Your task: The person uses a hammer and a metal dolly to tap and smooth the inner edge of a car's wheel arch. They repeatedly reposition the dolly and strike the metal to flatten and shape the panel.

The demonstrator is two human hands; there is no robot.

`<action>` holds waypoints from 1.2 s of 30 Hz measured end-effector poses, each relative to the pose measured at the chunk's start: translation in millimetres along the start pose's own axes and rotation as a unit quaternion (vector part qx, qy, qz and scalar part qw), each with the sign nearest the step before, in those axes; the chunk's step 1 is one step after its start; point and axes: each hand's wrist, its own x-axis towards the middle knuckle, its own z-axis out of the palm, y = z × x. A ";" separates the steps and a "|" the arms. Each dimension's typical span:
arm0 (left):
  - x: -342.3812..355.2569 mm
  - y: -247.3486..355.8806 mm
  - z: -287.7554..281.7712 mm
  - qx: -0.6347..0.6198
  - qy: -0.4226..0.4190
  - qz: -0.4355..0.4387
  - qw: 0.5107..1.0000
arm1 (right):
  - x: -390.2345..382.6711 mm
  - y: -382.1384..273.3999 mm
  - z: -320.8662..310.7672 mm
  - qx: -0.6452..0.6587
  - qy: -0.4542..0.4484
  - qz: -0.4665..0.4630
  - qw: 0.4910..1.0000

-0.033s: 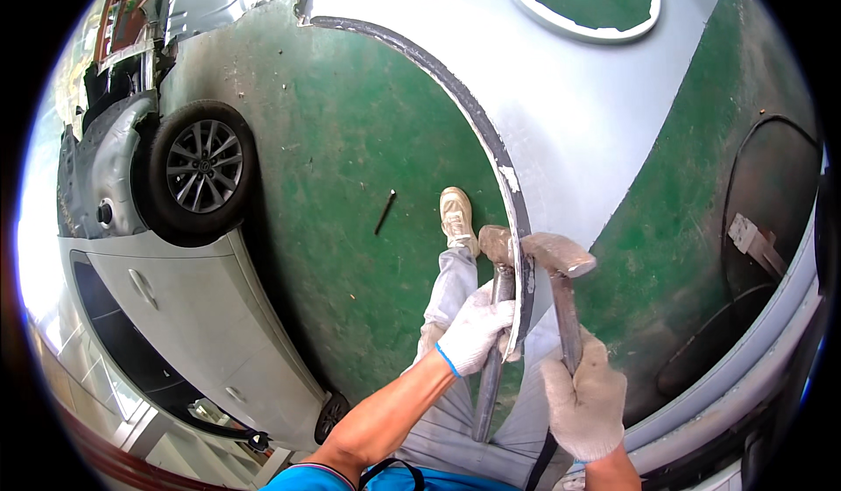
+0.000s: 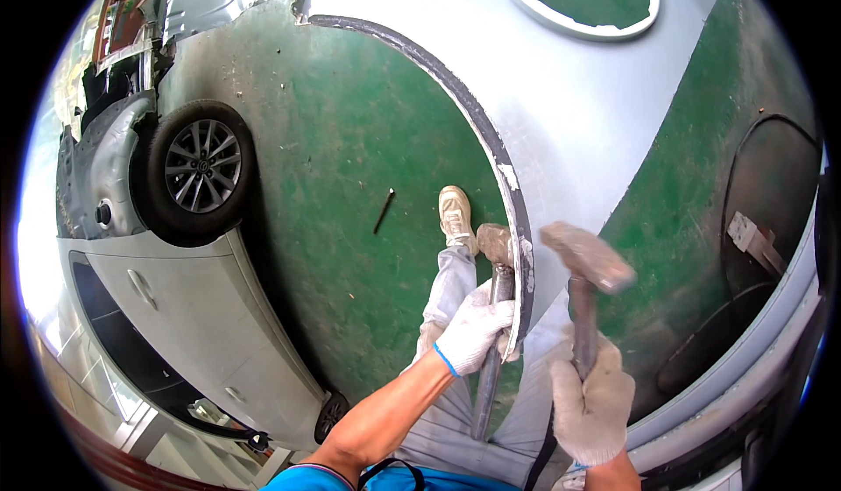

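A pale grey car body panel (image 2: 585, 127) curves down from the top, its arched edge lined with a dark, chipped strip (image 2: 496, 145). My left hand (image 2: 477, 326), in a white glove, is closed round the shaft of a hammer (image 2: 488, 403). That hammer's worn head rests against or very near the inner side of the arch's lower end, and my fingers also reach the edge there. On the panel's other side, my gloved right hand (image 2: 592, 401) grips a second hammer (image 2: 589, 259) by its handle. Its head is raised, apart from the edge and slightly blurred.
At left lies a silver car body (image 2: 188, 316) with a wheel (image 2: 203, 169). A thin dark rod (image 2: 384, 212) lies on the green floor (image 2: 342, 132), near my shoe (image 2: 455, 213). At right are a black cable (image 2: 729, 189) and a metal block (image 2: 755, 241).
My right hand has swung its hammer to the right, so the head now stands away from the arch edge it was beside. My left hand and its hammer have hardly moved.
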 end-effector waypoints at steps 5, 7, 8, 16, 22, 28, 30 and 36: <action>-0.6 -0.6 0.9 -0.009 -0.004 0.004 1.000 | -1.0 -2.3 -1.6 -0.049 0.003 -0.021 0.999; 1.5 -2.9 -0.1 -0.026 -0.010 0.011 1.000 | -1.7 -1.7 -2.5 -0.046 0.010 -0.007 0.999; 1.0 -3.9 -1.4 -0.043 -0.016 0.005 0.999 | -2.4 -1.2 -3.3 -0.040 0.008 -0.001 0.999; -5.5 -17.7 -8.6 -0.081 -0.037 -0.009 0.996 | -11.6 15.4 -5.5 -0.010 -0.032 0.006 0.999; -6.0 -32.6 -21.3 -0.053 0.008 -0.056 0.997 | -30.3 35.6 3.6 0.370 0.049 0.110 0.921; 3.2 -50.4 -35.9 -0.029 0.132 -0.082 0.987 | -29.5 48.1 14.5 0.509 0.044 0.193 0.838; 9.6 -50.1 -41.7 -0.016 0.148 -0.114 0.982 | -28.2 52.2 18.9 0.504 0.049 0.204 0.838; 26.0 -55.8 -57.6 0.000 0.158 -0.113 0.981 | -29.0 81.5 37.4 0.453 0.036 0.256 0.853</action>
